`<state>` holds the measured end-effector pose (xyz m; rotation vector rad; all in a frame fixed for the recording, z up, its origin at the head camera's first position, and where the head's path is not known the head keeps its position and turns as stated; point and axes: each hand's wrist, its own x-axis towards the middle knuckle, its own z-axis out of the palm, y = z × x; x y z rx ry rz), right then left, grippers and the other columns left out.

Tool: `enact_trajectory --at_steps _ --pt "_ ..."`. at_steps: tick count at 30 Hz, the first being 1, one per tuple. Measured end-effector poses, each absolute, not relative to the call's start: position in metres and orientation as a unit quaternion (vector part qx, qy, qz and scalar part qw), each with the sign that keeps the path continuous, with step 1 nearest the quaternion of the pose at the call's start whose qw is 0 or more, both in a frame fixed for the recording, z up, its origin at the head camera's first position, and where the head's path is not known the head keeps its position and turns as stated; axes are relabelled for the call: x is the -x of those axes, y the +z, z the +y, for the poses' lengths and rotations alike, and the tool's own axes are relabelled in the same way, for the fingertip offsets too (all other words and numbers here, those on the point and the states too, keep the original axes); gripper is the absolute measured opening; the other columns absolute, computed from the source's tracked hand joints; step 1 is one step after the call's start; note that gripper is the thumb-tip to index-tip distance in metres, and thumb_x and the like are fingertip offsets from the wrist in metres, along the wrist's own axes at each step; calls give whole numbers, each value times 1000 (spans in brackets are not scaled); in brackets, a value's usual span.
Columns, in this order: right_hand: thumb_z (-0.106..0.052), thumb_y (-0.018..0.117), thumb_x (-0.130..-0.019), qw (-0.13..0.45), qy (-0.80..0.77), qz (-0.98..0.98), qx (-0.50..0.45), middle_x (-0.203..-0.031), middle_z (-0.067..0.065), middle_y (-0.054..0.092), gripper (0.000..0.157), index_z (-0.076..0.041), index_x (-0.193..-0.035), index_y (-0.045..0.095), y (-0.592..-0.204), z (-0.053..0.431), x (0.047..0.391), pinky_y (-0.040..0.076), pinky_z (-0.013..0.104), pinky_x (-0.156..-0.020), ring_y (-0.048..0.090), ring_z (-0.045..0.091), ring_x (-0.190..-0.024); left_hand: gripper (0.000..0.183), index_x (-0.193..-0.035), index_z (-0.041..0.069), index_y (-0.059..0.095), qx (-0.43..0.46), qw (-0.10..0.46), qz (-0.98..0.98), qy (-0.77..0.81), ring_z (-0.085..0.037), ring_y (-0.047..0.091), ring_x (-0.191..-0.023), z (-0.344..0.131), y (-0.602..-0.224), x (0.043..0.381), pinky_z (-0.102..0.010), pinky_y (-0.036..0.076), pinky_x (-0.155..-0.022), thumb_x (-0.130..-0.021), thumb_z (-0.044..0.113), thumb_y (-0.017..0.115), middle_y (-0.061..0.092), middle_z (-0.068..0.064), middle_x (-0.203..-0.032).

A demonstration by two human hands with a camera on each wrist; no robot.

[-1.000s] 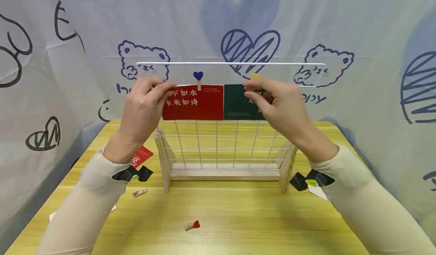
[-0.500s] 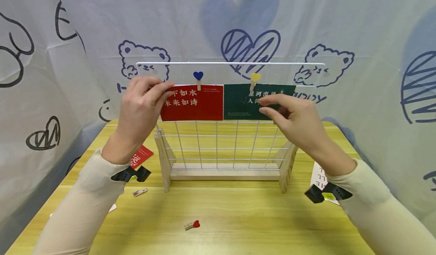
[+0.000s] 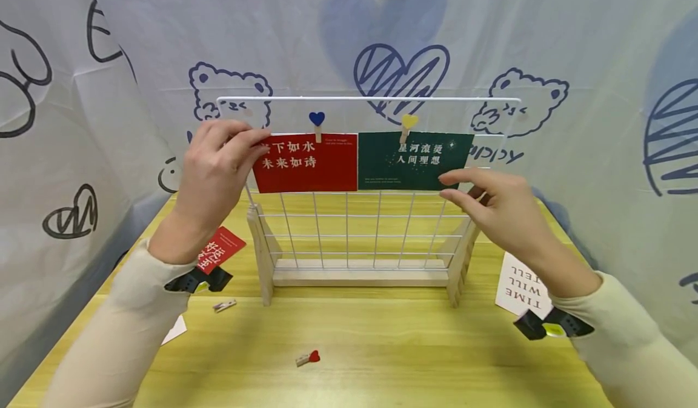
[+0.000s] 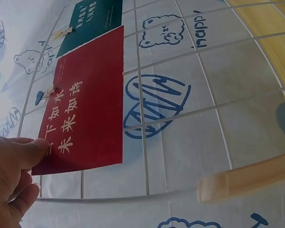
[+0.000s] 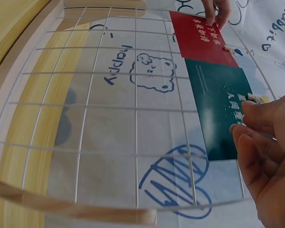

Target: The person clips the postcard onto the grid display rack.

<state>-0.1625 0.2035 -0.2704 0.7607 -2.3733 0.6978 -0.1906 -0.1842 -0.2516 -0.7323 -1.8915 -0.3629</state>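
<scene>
A red card [image 3: 335,174] with white characters hangs on the white wire grid rack [image 3: 360,281], held by a clothespin with a blue heart [image 3: 317,119]. Right beside it hangs a dark green card [image 3: 378,162] under a clothespin with a yellow heart [image 3: 409,121]. My left hand [image 3: 215,162] pinches the red card's upper left corner; in the left wrist view the thumb lies on its printed face. My right hand [image 3: 498,208] holds nothing, its thumb and index finger parted close to the green card's lower right corner.
On the table, a clothespin with a red heart [image 3: 308,358] lies in front, and another clothespin [image 3: 224,306] lies left of the rack. A red card [image 3: 222,247] rests at the left, a white printed card [image 3: 520,287] at the right. A drawn-on curtain [image 3: 305,32] hangs behind.
My right hand has drawn away from the yellow-heart clothespin, down and to the right, uncovering it and the green card. My left hand has shifted slightly left at the red card's corner.
</scene>
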Motion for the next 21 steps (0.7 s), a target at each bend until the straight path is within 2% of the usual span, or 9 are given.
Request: enact_trajectory --at_steps 6,17,19,21 --pt "-15 71 -92 252 256 -893 -271 -101 2 71 22 -14 -113 73 -272 217 157 48 20 -55 58 9 -68 25 -107 0 73 306 503 -792 -165 -35 56 -95 -193 -253 180 -45 47 -81 -83 4 76 66 -18 -98" --pt "-8 74 -88 243 239 -900 -271 -103 4 72 25 -11 -112 73 -280 246 156 47 14 -59 59 10 -70 39 -110 2 72 336 443 -814 -168 -33 58 -96 -202 -269 159 -45 50 -81 -73 2 84 68 -17 -100" --pt "-8 74 -88 241 238 -903 -264 -104 4 71 26 -11 -113 72 -283 253 156 47 13 -61 59 9 -71 32 -110 3 72 342 435 -815 -172 -32 59 -96 -202 -274 156 -44 51 -80 -81 13 80 69 -15 -100" --pt "-10 74 -88 237 234 -909 -250 -105 4 71 25 -12 -113 72 -285 259 155 47 13 -61 58 9 -71 30 -110 3 73 355 430 -811 -179 -31 60 -94 -201 -278 154 -44 51 -77 -84 18 77 69 -14 -98"
